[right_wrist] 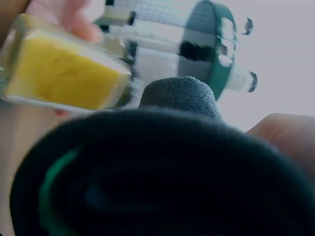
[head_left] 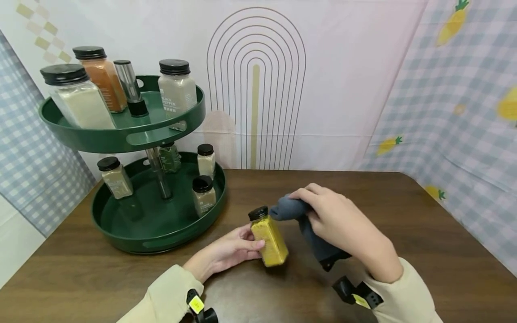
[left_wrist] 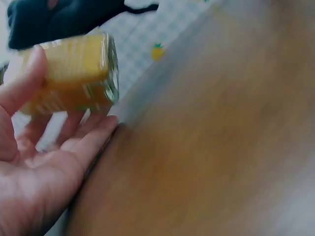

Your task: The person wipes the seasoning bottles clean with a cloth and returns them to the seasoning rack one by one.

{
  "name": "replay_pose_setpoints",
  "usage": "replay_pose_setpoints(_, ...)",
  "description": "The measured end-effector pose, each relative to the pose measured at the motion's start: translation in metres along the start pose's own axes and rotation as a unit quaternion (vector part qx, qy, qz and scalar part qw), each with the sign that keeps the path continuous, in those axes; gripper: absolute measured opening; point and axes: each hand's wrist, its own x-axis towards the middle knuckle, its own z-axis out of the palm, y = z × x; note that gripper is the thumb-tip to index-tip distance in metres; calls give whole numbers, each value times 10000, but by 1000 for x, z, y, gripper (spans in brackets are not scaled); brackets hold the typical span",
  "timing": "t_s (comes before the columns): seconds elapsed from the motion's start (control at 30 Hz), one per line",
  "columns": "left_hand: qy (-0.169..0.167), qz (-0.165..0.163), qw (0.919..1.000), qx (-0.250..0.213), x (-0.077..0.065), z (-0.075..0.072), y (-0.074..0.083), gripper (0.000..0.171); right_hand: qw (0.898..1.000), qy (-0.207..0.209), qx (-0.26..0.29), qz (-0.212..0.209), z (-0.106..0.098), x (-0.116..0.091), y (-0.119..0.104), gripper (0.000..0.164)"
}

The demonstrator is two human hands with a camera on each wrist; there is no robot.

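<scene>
My left hand (head_left: 232, 251) grips a square glass jar of yellow spice (head_left: 271, 242) by its side, thumb in front. The jar has a black lid and tilts to the left above the table. In the left wrist view the thumb lies over the jar (left_wrist: 74, 73) and the fingers are beneath it. My right hand (head_left: 339, 220) holds a bunched dark grey-blue cloth (head_left: 292, 208) close to the jar's lid. Whether the cloth touches the lid, I cannot tell. The same cloth (right_wrist: 179, 98) fills much of the right wrist view, beside the yellow jar (right_wrist: 64, 73).
A two-tier green turntable rack (head_left: 161, 244) stands on the brown table (head_left: 363, 188) at the left. On its upper tray are an orange spice jar (head_left: 106, 83), a black pepper jar (head_left: 177, 92), a pale jar (head_left: 82, 103) and a silver cylinder (head_left: 129, 85). Several small jars occupy the lower tray.
</scene>
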Motion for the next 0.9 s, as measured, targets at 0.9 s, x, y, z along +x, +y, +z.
replay_pose_setpoints(0.9,479,584,9887,-1296,1,4,-9,67,9969,-520,-292,-508,18,3,-6,41)
